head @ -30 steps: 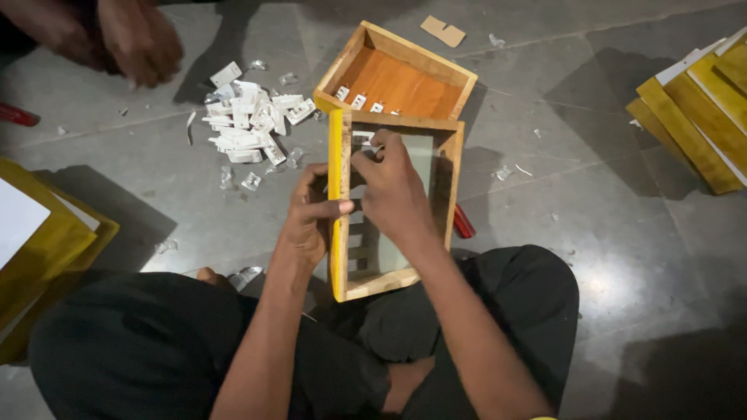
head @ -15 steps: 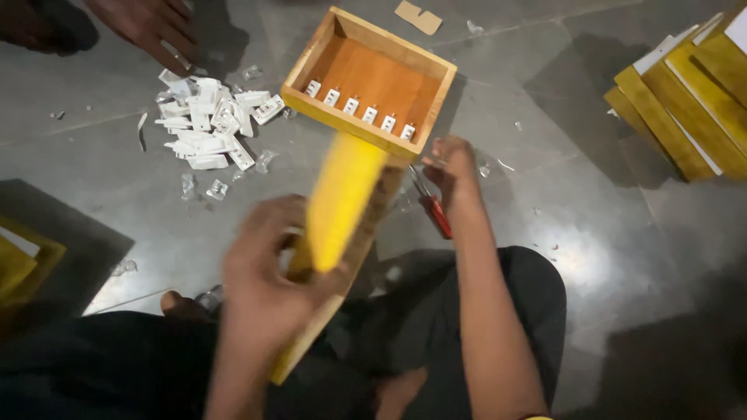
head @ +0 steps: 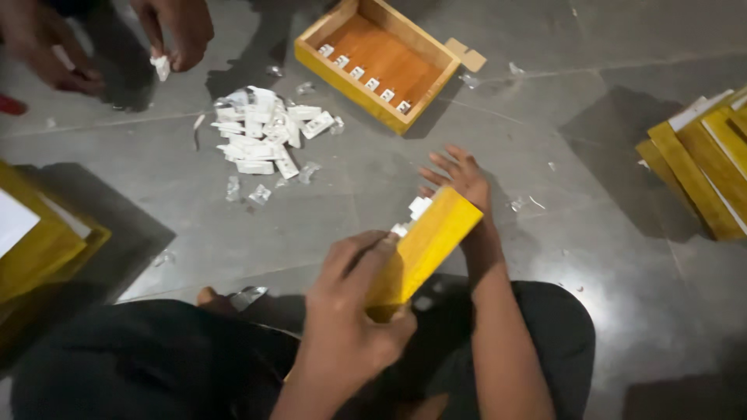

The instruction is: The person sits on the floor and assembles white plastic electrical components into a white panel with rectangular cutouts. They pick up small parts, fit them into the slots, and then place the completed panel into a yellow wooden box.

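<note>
Over lap, left hand (head: 350,311) gripping yellow frame (head: 424,245), right hand (head: 459,177) splayed

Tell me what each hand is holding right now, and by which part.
Left hand grips the yellow wooden box by its near lower end. Right hand is spread open behind its far end, holding nothing.

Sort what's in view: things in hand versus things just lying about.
In hand: yellow wooden frame, gripped by left hand; right hand spread open behind it.

Lying about: open wooden box; pile of white clips; stacked yellow frames.

Dim scene, hard dark shadows, floor glare lower right, slight blur.
</note>
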